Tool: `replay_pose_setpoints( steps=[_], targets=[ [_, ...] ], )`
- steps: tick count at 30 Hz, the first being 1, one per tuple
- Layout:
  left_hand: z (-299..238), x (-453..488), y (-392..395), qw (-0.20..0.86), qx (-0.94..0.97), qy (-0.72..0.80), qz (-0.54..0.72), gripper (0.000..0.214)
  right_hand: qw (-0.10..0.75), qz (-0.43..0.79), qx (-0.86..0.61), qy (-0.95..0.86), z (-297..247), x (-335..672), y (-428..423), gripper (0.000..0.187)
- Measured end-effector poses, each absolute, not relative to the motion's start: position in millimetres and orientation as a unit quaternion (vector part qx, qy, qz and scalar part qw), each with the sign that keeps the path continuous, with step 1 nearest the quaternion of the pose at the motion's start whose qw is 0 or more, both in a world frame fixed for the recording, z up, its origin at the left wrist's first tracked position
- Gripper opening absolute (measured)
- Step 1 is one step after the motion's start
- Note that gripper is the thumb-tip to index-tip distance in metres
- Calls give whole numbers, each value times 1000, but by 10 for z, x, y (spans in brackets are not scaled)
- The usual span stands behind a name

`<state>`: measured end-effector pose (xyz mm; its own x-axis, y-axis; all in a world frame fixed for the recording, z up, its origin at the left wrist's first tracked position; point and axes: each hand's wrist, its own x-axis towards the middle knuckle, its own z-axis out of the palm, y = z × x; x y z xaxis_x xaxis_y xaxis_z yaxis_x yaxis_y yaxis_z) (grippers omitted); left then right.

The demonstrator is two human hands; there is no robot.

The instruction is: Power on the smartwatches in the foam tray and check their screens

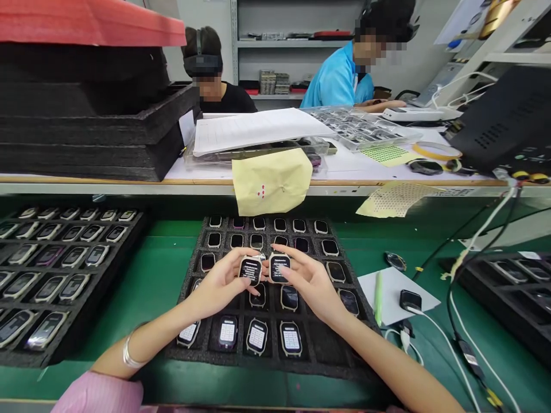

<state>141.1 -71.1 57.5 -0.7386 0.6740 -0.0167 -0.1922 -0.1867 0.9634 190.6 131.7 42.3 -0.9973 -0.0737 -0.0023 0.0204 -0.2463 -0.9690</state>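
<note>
Nearby, 4 white-screened smartwatches sit in the front row of the middle foam tray. Just above that tray, the left hand has thumb and fingers clamped on 1 smartwatch, and the right hand likewise on a second smartwatch beside it, text showing on the 2 screens. Hands and forearms block several cells, so I cannot tell the tray's full count; its 2 farthest rows show 6 watches each. Another 2 watch-filled trays flank it, the left tray and the right tray. Rightward, 1 green pen lies on 1 white sheet. Farther, 2 yellow sheets overhang the shelf; beyond it are 2 people.
</note>
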Motion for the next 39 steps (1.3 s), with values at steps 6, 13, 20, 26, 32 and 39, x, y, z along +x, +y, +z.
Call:
replay_pose_setpoints(
  steps=[6,13,20,26,32,39],
  targets=[
    [532,1412,-755,295,234,553,743,35,74,-763,-83,637,509,2017,1338,72],
    [557,1433,-839,310,229,547,743,31,121,-607,-91,780,495,2257,1587,52],
    [496,1396,-828,318,203,535,756,30,109,-335,-70,933,294,2655,1996,41],
    [475,1410,-823,332,221,536,744,31,91,-261,-67,959,-19,2908,2064,44],
    [387,1435,-875,325,261,553,722,49,-3,-181,-60,982,-28,3046,2256,42],
    [-7,1365,-1039,136,375,834,382,46,-63,-63,31,996,-149,3174,2379,58]
  ],
)
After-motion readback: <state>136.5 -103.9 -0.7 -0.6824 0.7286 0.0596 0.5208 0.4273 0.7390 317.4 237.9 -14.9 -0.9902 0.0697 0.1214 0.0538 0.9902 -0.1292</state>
